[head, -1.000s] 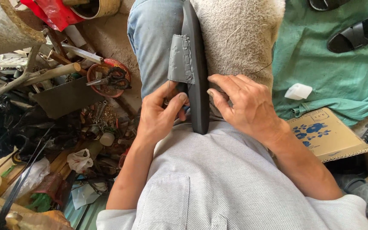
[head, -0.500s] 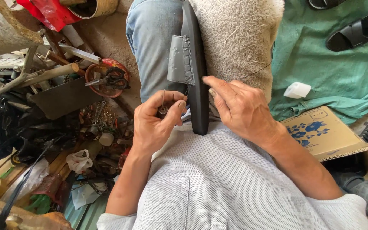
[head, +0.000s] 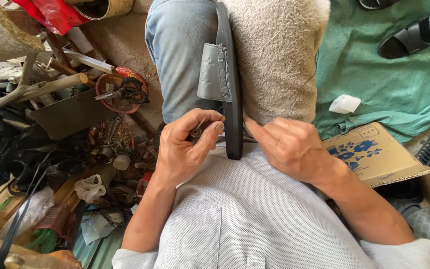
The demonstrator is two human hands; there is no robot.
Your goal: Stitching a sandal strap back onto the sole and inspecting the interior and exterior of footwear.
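Observation:
A black sandal (head: 231, 94) stands on edge between my jeans-clad knee (head: 180, 55) and a beige fuzzy cloth (head: 277, 55), its grey strap (head: 214, 72) facing left. My left hand (head: 185, 147) pinches a small awl-like tool (head: 196, 130) against the sandal's near end. On the other side my right hand (head: 289, 147) presses its fingers against the sole and seems to hold a thin thread, though that is hard to make out.
A heap of tools, scrap and a round tin with pliers (head: 125, 90) lies at the left. A green cloth (head: 389, 79) with a black sandal (head: 419, 30) and a white block (head: 345, 103) is at the right, beside a cardboard piece (head: 374, 154).
My left hand has drawn back from the sandal's edge and closed its fingers round the small tool. The right hand shifted slightly along the sole.

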